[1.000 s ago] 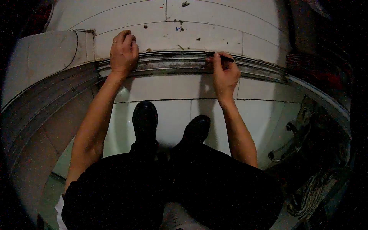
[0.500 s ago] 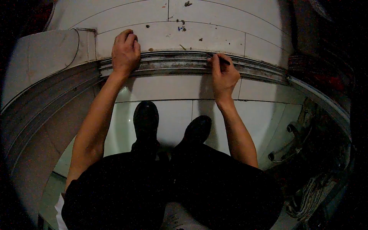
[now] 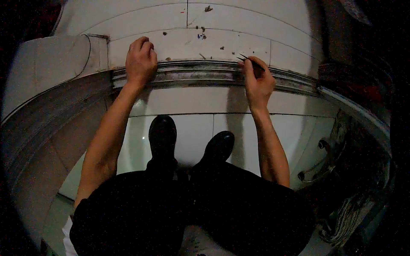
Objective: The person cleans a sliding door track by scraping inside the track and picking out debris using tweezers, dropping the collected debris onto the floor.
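Observation:
My right hand is closed around a pair of dark tweezers. The two slim tips stand slightly apart and point left, over the far edge of a grimy metal sliding-door track. At the left end of that track, my left hand is closed, with its fingers curled over the far edge. What those fingers hold, if anything, is hidden. Small bits of dirt lie scattered on the pale tiles just beyond the track, between and past both hands.
My dark shoes stand on the near tiles. A door panel curves along the left, beside a pale block with a thin cord. Mop strands and a dark metal-legged object are at the right.
My right hand has moved a little right and lifted the tweezers off the track, so their tips now show. The left hand stays in place while the view shifts slightly.

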{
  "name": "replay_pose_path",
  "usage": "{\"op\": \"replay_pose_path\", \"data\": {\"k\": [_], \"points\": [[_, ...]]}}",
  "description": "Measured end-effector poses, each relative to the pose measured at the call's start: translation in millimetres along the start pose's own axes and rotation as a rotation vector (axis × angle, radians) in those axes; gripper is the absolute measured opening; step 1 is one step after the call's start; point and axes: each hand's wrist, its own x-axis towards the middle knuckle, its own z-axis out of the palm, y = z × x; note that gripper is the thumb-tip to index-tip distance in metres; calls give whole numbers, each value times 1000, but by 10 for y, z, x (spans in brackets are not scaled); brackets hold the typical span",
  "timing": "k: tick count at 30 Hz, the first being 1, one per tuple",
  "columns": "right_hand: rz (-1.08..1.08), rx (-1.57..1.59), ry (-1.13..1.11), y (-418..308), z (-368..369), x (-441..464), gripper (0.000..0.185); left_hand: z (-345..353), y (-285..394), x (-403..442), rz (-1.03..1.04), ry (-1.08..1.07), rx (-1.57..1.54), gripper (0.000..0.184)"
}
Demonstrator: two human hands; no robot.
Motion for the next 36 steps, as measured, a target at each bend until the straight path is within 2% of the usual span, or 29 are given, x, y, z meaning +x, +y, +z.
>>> {"op": "replay_pose_path", "data": {"k": [2, 5, 8, 12, 17, 23, 27, 30, 36], "points": [[-61, 6, 46, 15, -70, -20, 21, -1, 20, 9, -12, -4, -20, 15], [5, -86, 43, 60, -228, -24, 21, 1, 40, -22, -29, -6, 4, 16], [45, 106, 239, 90, -507, 28, 23, -6, 44, -38, -44, -5, 11, 16], [159, 184, 397, 396, -1031, 99, 26, 38, -12, -19, -42, -25, 9, 17], [172, 193, 364, 757, -1223, 43, 27, -4, 65, -20, -41, -12, 15, 17], [160, 269, 320, 645, -1020, -36, 27, -23, 83, -21, -32, -13, 61, 17], [146, 219, 291, 564, -909, -33, 25, -19, 77, -25, -32, -22, 53, 17], [142, 213, 276, 612, -862, -4, 17, -24, 70, -18, -16, -15, 34, 17], [129, 136, 241, 552, -812, 9, 19, -30, 79, -22, -23, -9, -4, 16]]}}
